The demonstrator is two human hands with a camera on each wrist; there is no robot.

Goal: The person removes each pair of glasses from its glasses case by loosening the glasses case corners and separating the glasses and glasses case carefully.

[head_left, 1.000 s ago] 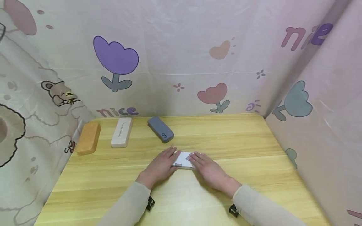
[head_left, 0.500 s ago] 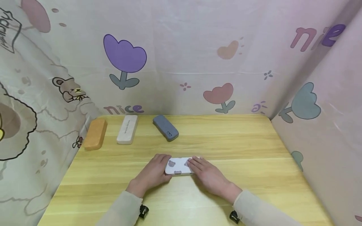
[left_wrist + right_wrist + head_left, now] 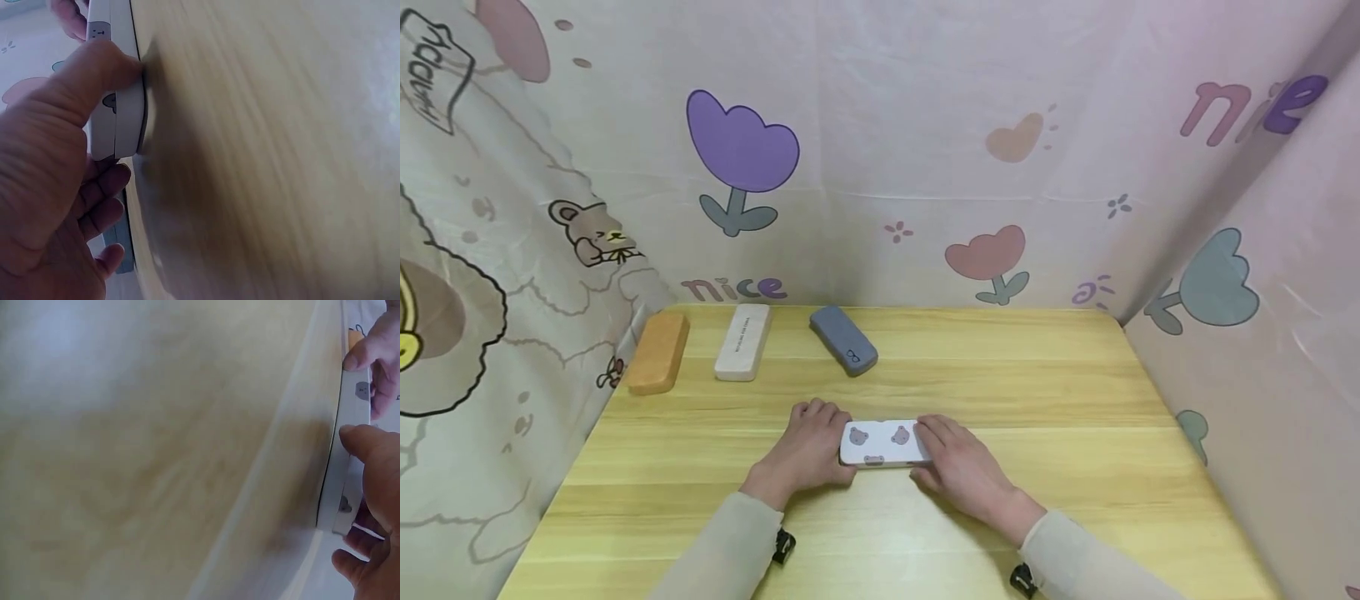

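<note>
A white glasses case point(image 3: 880, 446) printed with grey bear heads lies lengthwise across the wooden table between my hands. My left hand point(image 3: 808, 446) grips its left end; in the left wrist view the thumb point(image 3: 106, 65) presses the near side of the case point(image 3: 130, 119), and the other fingers point(image 3: 103, 190) bend behind its end. At the right end, my right hand point(image 3: 966, 471) holds it, fingers over the top. The right wrist view has the right thumb point(image 3: 362, 440) against the near side of the case point(image 3: 337, 487). The lid appears closed, with a seam along the side.
Behind the hands, a blue-grey glasses case point(image 3: 844, 340) with a glasses mark lies diagonally. Farther left are a white case point(image 3: 743, 342) with dark lettering and an orange case point(image 3: 658, 353). Printed curtains point(image 3: 865, 150) rise at the table's back and sides.
The white case has come slightly nearer the person. My left hand has shifted outward to its left end, uncovering more bear prints. My right hand has shifted outward too, its thumb now at the near side.
</note>
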